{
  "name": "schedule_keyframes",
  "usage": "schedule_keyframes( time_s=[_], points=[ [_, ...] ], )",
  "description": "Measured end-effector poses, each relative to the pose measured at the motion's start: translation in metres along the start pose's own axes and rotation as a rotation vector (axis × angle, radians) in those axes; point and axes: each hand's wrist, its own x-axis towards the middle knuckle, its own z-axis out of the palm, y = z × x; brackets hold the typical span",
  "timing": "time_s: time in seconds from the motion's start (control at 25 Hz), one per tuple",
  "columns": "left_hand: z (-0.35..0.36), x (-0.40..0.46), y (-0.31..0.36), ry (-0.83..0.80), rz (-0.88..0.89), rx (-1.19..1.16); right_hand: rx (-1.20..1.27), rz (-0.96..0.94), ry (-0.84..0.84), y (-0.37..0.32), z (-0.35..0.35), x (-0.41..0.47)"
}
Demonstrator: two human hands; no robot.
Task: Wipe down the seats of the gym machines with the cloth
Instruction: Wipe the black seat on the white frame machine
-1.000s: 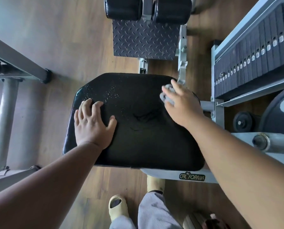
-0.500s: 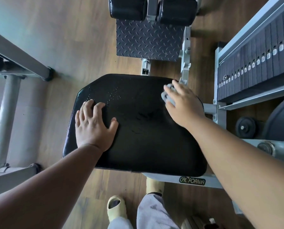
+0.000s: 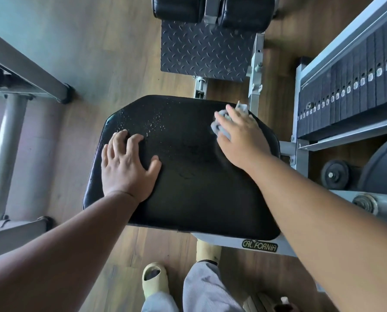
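A black padded seat (image 3: 188, 176) of a gym machine fills the middle of the view, with fine droplets on its far left part. My left hand (image 3: 127, 167) lies flat on the seat's left side, fingers spread, holding nothing. My right hand (image 3: 242, 136) presses a grey cloth (image 3: 219, 128) onto the seat's far right corner. Most of the cloth is hidden under the hand; a corner of it sticks out beyond the fingers.
A checker-plate footrest (image 3: 201, 50) and two black roller pads (image 3: 212, 7) lie beyond the seat. A weight stack (image 3: 354, 84) and grey frame stand at the right. Another machine's grey legs (image 3: 8, 136) stand on the wooden floor at the left. My feet in pale slippers (image 3: 154, 278) are below.
My right hand with the cloth has slid slightly away from me along the seat's right side. My left hand has stayed flat in place.
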Motion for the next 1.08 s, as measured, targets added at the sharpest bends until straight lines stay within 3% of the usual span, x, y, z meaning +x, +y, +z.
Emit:
schedule_keyframes(
  time_s=[0.08,0.2,0.28,0.4,0.52,0.56,0.64,0.76,0.8,0.88,1.0,1.08],
  points=[
    [-0.001,0.000,0.000,0.002,-0.001,0.007,-0.014,0.050,0.018,-0.036,0.007,0.023],
    [-0.002,0.001,-0.001,-0.015,-0.003,0.009,0.034,-0.267,-0.037,-0.061,0.015,-0.006],
    [-0.002,0.000,-0.002,-0.019,0.001,0.012,0.050,-0.372,-0.080,-0.042,0.009,-0.045],
    [-0.002,0.000,-0.001,-0.016,0.005,0.010,0.041,-0.120,0.011,-0.004,-0.005,-0.042],
    [-0.002,0.001,-0.002,-0.017,0.018,0.016,-0.040,0.089,0.064,-0.027,0.004,0.019],
    [-0.003,0.001,-0.002,-0.021,0.018,0.020,-0.026,0.061,0.049,-0.050,0.007,0.030],
    [-0.004,0.001,-0.003,-0.032,0.016,0.033,0.012,-0.189,0.011,-0.078,0.018,0.025],
    [-0.004,0.000,-0.003,-0.040,0.019,0.035,0.035,-0.519,-0.103,-0.051,0.019,-0.032],
    [-0.004,0.000,-0.003,-0.041,0.018,0.032,0.027,-0.508,-0.112,-0.032,0.012,-0.046],
    [-0.005,0.000,-0.003,-0.035,0.013,0.016,0.022,-0.283,-0.083,-0.002,0.001,-0.046],
    [-0.006,0.000,-0.003,-0.035,0.014,0.007,-0.019,0.042,0.002,-0.038,0.008,-0.017],
    [-0.008,0.000,-0.005,-0.056,0.013,-0.028,0.020,-0.113,-0.014,-0.094,0.021,-0.023]
  ],
)
